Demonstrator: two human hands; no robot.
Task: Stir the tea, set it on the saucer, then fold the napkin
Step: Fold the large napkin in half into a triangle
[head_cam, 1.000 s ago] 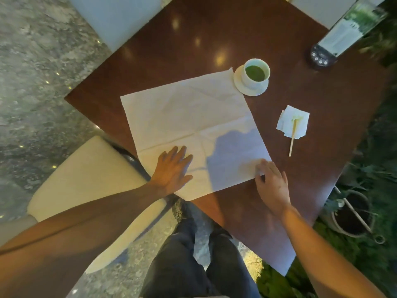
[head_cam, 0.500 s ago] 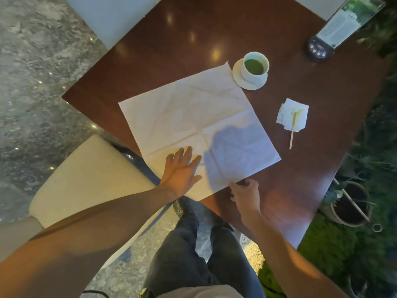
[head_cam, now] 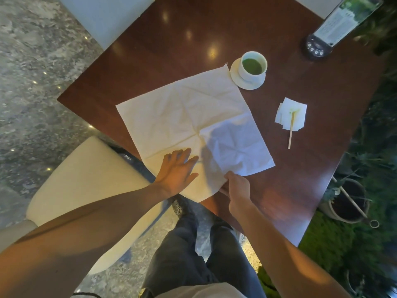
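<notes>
A large white napkin (head_cam: 189, 117) lies spread out on the dark wooden table (head_cam: 311, 160), its creases showing. My left hand (head_cam: 176, 171) lies flat on the napkin's near part with fingers straight. At the near edge, my right hand (head_cam: 236, 188) pinches the napkin between thumb and fingers. Beyond the napkin's far corner, a white cup (head_cam: 253, 65) of green tea stands on its white saucer (head_cam: 238, 79). To the right, a wooden stir stick (head_cam: 291, 134) rests with its tip on a small white tissue (head_cam: 298, 108).
A menu stand (head_cam: 335, 29) on a black base occupies the far right corner. A cream chair (head_cam: 86, 179) sits left of the table, a pale chair (head_cam: 103, 16) at the far side. A plant pot (head_cam: 345, 201) and greenery lie right of the table. My legs are below.
My right hand slid left along the napkin's near edge, from the right corner toward the near corner, and now pinches the edge. My left hand stayed flat on the napkin.
</notes>
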